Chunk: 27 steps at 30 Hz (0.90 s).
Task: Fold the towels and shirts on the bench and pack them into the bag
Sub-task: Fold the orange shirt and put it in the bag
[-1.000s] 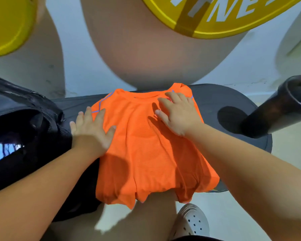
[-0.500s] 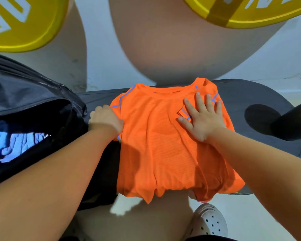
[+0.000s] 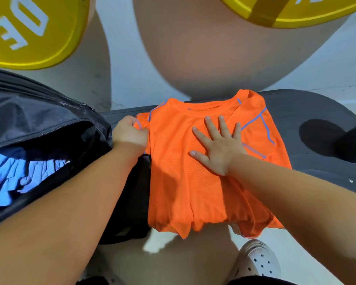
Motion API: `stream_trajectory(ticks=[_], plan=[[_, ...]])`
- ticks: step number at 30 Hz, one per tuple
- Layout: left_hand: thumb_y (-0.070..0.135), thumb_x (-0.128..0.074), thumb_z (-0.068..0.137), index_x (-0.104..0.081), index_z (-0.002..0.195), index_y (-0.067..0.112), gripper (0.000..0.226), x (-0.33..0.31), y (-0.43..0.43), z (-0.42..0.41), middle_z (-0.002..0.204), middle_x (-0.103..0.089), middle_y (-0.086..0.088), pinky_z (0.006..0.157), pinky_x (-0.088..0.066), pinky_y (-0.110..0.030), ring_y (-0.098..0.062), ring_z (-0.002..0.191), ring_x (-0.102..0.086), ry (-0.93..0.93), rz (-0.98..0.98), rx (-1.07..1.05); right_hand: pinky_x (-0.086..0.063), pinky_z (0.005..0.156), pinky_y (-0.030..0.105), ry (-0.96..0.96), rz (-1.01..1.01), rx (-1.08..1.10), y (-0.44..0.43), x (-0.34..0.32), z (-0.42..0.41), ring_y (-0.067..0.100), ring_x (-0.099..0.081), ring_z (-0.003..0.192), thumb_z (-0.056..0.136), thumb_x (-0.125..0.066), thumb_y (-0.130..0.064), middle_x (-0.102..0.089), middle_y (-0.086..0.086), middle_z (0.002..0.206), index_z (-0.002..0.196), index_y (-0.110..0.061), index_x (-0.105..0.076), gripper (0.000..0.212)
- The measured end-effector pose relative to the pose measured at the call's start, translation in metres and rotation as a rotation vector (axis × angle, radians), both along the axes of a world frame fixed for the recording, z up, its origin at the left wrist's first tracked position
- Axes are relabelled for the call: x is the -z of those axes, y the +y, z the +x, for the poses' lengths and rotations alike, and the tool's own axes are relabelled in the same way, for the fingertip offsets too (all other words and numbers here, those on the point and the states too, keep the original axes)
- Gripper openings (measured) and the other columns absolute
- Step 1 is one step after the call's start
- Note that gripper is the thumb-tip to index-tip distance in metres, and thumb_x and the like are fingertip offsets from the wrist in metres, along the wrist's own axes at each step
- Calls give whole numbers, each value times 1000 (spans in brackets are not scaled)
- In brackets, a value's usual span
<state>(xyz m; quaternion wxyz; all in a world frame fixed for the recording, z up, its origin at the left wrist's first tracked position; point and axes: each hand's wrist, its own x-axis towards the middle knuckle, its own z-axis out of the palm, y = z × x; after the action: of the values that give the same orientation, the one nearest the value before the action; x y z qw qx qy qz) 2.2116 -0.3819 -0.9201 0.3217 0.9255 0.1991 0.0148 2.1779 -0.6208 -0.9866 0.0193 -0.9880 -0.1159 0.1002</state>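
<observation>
Folding orange shirt half-done, left hand pinching sleeve, right hand pressing flat; blue cloth already in bag beside left hand.

On my feed the left forearm and the right forearm are both bare right out to the lower corners of the frame. The left hand and the right hand are bare too, and I can make out short, plain nails on the right one. At the lower right I see a white clog with round holes across its top. Just below it, on the bottom edge, is a strip of black cloth; I can't tell which garment.
</observation>
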Motion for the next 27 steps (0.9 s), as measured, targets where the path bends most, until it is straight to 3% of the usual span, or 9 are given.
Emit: stream_trajectory(ticks=[1, 3, 8, 10, 13, 16, 21, 24, 27], plan=[[15, -61, 85, -59, 85, 14, 3, -2, -1, 0, 74, -59, 3, 41, -34, -13, -15, 59, -55, -42, -19, -26, 8, 110, 72, 6, 2, 3, 0, -1, 0, 36, 20, 149, 81, 2, -86, 18, 0, 165, 152, -48, 10, 82], [19, -63, 85, -64, 88, 14, 6, -5, 2, 2, 83, -67, -2, 57, -42, -23, -22, 73, -62, -110, 7, -75, 8, 110, 72, 23, 3, 2, -1, -2, 1, 36, 21, 149, 81, 1, -85, 19, 0, 164, 152, -48, 11, 81], [13, -58, 87, -69, 98, 14, 15, -6, 17, 9, 106, -69, -8, 76, -48, -30, -28, 99, -64, -123, 89, -218, 9, 111, 72, 73, -5, -7, -3, -4, 3, 35, 25, 148, 82, -3, -85, 24, -2, 163, 150, -50, 14, 79], [16, -61, 85, -70, 93, 14, 12, 0, 15, 5, 99, -71, -8, 78, -50, -27, -27, 95, -66, -83, 65, -142, 10, 111, 72, 89, -1, -9, -3, -5, 4, 35, 25, 148, 82, -5, -84, 24, -3, 163, 150, -51, 14, 79], [26, -67, 82, -69, 85, 17, 10, 6, 7, 0, 91, -72, -5, 81, -55, -35, -25, 87, -68, -58, -12, -55, 10, 111, 71, 89, 5, -17, -5, -5, 4, 35, 25, 148, 82, -7, -84, 23, -2, 163, 151, -50, 12, 79], [31, -67, 82, -67, 80, 20, 12, 3, -1, 3, 93, -67, -6, 76, -49, -29, -24, 82, -65, -171, 5, -19, 10, 112, 70, 94, 33, -19, -6, -6, 3, 33, 23, 149, 83, -9, -84, 20, -3, 164, 152, -50, 8, 79], [20, -64, 86, -56, 78, 20, 10, -17, -49, -4, 91, -69, -2, 75, -45, -30, -20, 84, -59, -291, 9, 209, 2, 119, 61, 44, 416, 88, -17, -13, 8, 28, 6, 153, 94, -28, -71, 6, 0, 167, 155, -43, -13, 69], [18, -65, 83, -60, 81, 19, 6, -10, -83, -12, 89, -70, -1, 76, -48, -36, -23, 86, -63, -331, 52, 404, -9, 121, 56, -12, 513, 116, -34, -18, 9, 28, 0, 153, 92, -30, -68, -2, 4, 167, 157, -33, -19, 75], [30, -66, 85, -65, 101, 19, 20, 7, -107, -19, 101, -71, -4, 82, -51, -40, -27, 98, -65, -222, 108, 525, -5, 121, 58, -71, 363, 96, -50, -19, 4, 25, 2, 153, 86, -15, -75, -3, 1, 167, 158, -30, -16, 85]])
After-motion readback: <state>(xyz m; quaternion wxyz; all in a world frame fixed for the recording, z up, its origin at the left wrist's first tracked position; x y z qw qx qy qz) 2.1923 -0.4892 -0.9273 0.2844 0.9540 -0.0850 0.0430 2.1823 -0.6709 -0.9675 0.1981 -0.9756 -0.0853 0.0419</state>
